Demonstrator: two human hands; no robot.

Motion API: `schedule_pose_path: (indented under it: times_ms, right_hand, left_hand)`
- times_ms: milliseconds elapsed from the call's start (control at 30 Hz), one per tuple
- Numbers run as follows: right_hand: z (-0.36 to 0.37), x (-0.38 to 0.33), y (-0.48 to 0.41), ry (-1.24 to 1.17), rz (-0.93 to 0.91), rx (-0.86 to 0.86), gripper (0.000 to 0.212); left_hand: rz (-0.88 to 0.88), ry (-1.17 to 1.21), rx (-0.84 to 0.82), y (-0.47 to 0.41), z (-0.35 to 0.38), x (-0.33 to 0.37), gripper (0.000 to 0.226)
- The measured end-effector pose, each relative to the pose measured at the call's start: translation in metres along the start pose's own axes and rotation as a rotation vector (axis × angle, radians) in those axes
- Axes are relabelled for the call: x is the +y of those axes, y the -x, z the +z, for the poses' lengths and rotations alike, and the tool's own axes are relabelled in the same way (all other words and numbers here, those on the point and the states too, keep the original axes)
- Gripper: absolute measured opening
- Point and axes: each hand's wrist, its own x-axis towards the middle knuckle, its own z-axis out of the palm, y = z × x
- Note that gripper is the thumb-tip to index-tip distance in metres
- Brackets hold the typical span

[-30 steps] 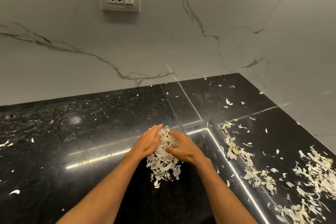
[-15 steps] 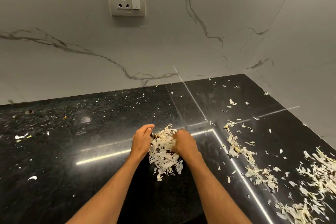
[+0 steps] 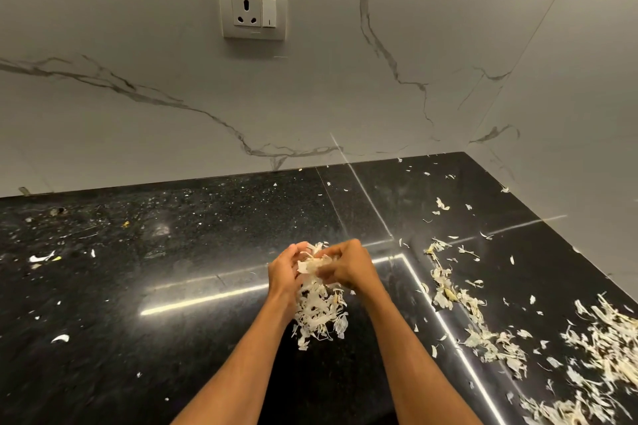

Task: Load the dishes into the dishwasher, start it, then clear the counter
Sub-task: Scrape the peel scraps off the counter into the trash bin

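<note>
Left hand [image 3: 286, 274] and right hand [image 3: 349, 266] clutch peels [image 3: 319, 309] over mid-bench [image 3: 172, 286]. Scraps [image 3: 483, 338] crowd the right wall [image 3: 569, 148] edge, thinner leftward.

Your tabletop [image 3: 172, 355] was glossy black with fine pale speckles all over. The peels [image 3: 319, 310] were off-white to cream, and the loose ones off to the right had a few yellowish bits. The wall [image 3: 138, 131] was pale grey-white marble with dark grey veins, and the socket plate [image 3: 254, 7] was plain beige-white.

Single head-worn view, angled down, close over the counter [image 3: 172, 286] corner.
</note>
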Motion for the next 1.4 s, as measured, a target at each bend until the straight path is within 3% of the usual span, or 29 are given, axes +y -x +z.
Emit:
schedule_pose_path:
  times_ms: [133,233,500,633,767,867,1033,1167,1267,1333,1400]
  right_hand:
    - [0.009,-0.02,0.005,0.137,-0.122,-0.036,0.032]
    - [0.022,-0.03,0.01,0.284,-0.185,-0.002,0.036]
    - [0.019,-0.05,0.011,0.415,-0.227,-0.074,0.048]
    - [-0.008,-0.047,0.004,0.242,-0.22,0.056,0.033]
    - [-0.013,-0.007,-0.021,0.3,-0.115,0.271,0.022]
    - [0.0,0.018,-0.037,0.36,-0.043,0.191,0.022]
    - [0.022,0.018,-0.037,0.55,-0.195,0.009,0.049]
    - [0.035,0.013,-0.027,0.626,-0.362,-0.034,0.028]
    - [0.03,0.005,-0.02,0.729,-0.315,-0.008,0.022]
    - [0.021,0.001,-0.015,0.754,-0.229,-0.058,0.031]
    - [0.014,-0.001,-0.007,0.788,-0.143,-0.185,0.057]
  left_hand:
    - [-0.162,0.287,-0.102,0.004,0.01,0.005,0.042]
    - [-0.22,0.399,-0.117,0.007,0.015,0.006,0.035]
    - [-0.328,0.578,-0.05,0.002,0.008,0.006,0.032]
    - [-0.29,0.595,-0.089,-0.002,0.006,0.01,0.034]
    - [-0.282,0.553,-0.088,-0.006,-0.003,0.016,0.036]
    - [-0.273,0.543,-0.071,-0.008,-0.014,0.018,0.034]
    - [-0.266,0.433,-0.058,-0.008,-0.033,0.025,0.036]
    - [-0.279,0.38,-0.031,-0.009,-0.044,0.028,0.032]
    - [-0.26,0.377,-0.01,-0.012,-0.049,0.028,0.029]
    - [-0.253,0.375,-0.008,-0.012,-0.048,0.029,0.028]
    - [-0.249,0.37,-0.015,-0.012,-0.045,0.029,0.029]
